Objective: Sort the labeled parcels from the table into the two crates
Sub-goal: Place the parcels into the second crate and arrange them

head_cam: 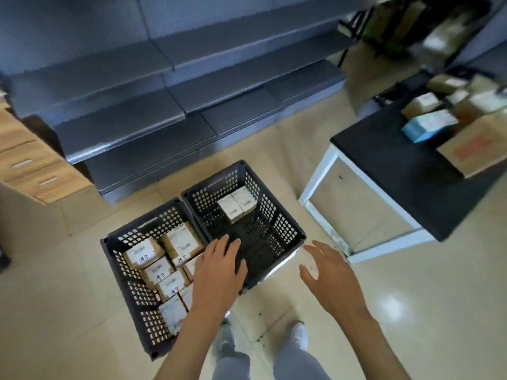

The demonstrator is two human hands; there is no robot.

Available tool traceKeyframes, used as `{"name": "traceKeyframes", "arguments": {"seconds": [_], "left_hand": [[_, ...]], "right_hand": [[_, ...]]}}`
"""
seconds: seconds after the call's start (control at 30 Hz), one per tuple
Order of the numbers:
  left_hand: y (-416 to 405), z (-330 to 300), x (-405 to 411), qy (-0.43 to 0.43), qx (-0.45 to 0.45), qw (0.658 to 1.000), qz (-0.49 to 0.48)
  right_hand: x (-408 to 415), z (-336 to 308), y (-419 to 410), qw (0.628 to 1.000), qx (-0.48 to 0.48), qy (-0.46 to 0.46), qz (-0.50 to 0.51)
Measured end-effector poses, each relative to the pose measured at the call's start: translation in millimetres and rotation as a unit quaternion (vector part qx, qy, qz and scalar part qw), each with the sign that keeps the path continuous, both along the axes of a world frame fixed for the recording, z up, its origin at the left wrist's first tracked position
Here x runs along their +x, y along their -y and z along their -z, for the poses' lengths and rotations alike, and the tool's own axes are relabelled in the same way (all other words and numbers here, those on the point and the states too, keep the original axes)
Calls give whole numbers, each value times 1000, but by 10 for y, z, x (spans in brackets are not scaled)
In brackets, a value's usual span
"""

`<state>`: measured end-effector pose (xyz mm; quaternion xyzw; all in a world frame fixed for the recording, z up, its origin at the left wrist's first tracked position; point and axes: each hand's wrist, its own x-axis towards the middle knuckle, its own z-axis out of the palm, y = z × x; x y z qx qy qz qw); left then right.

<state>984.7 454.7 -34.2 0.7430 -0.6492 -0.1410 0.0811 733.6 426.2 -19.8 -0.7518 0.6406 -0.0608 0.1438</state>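
Observation:
Two dark perforated crates stand side by side on the floor. The left crate (120, 259) holds several brown labeled parcels (142, 252). The right crate (277, 215) holds two white-labeled parcels (237, 205) in its far part. My left hand (219, 270) hovers with fingers spread over the wall between the crates, holding nothing. My right hand (329, 270) is spread open in the air to the right of the right crate, also holding nothing. More parcels (422, 105) and a blue box (428, 126) lie blurred on the black-topped table (389, 149) at the right.
Grey metal shelving (164, 105) runs along the back. A wooden drawer unit (30, 163) stands at the left. A large cardboard box (477, 144) sits on the table's near end. My feet (297, 335) stand on the tiled floor just behind the crates.

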Motion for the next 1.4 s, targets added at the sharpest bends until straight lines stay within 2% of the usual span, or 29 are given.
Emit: {"name": "traceKeyframes", "arguments": {"seconds": [0.2,0.37,0.63,0.83,1.03,1.4], "left_hand": [[250,-255,-964,7,-29,994,103],[416,-494,-2027,-2,-83,976,199],[582,-805,-3714,-8,-90,960,264],[820,-838,-4617,2,-91,950,297],[1249,-816,-5330,-5,-93,946,312],[2712,-729,-6695,-26,-92,953,288]], "right_hand": [[-1000,-195,-219,993,-67,-9,94],[-2031,-395,-365,985,-82,-4,150],[-3567,-649,-592,970,-102,13,219],[-4431,-658,-584,955,-97,26,278],[-5110,-624,-152,952,-70,35,295],[-6322,-744,1386,965,-41,23,259]]}}
